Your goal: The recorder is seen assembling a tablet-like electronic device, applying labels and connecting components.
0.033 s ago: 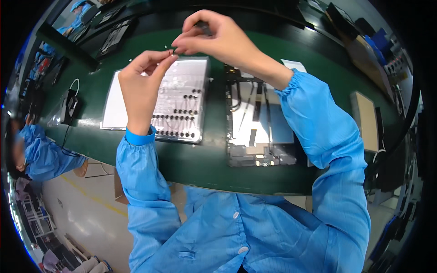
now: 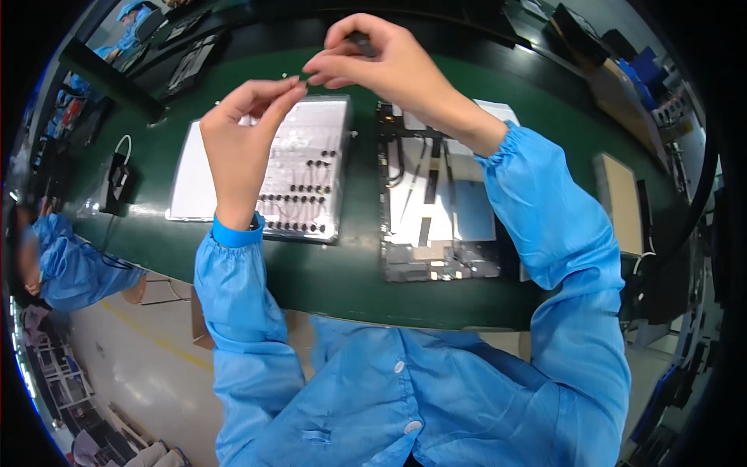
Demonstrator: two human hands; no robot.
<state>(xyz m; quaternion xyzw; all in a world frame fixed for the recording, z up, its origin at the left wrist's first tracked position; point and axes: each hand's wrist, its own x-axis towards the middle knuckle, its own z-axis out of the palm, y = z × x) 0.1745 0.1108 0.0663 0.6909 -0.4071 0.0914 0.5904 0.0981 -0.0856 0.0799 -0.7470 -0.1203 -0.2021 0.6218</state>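
Observation:
My left hand (image 2: 247,136) is raised over the far part of a pale tray (image 2: 331,210), thumb and forefinger pinched together. What sits in that pinch is too small to make out. Close beside it, my right hand (image 2: 377,58) hangs in the air with curled fingers around a dark object (image 2: 360,43), mostly hidden. Its thumb and fingertip also come together near the left fingertips. On the tray lie rows of small round black parts (image 2: 311,227) with thin leads. Right of the tray, an opened flat device (image 2: 440,253) shows dark strips and a blue-grey panel.
Green matting covers the table (image 2: 334,284). A small black device (image 2: 118,183) with a white cable stands at left, near a dark post (image 2: 113,82). At right is a beige block (image 2: 618,202). A person in blue (image 2: 78,265) sits at the left edge.
My right hand has drawn slightly up and right, so the fingertips of both hands are a little farther apart. The whole view has shifted slightly.

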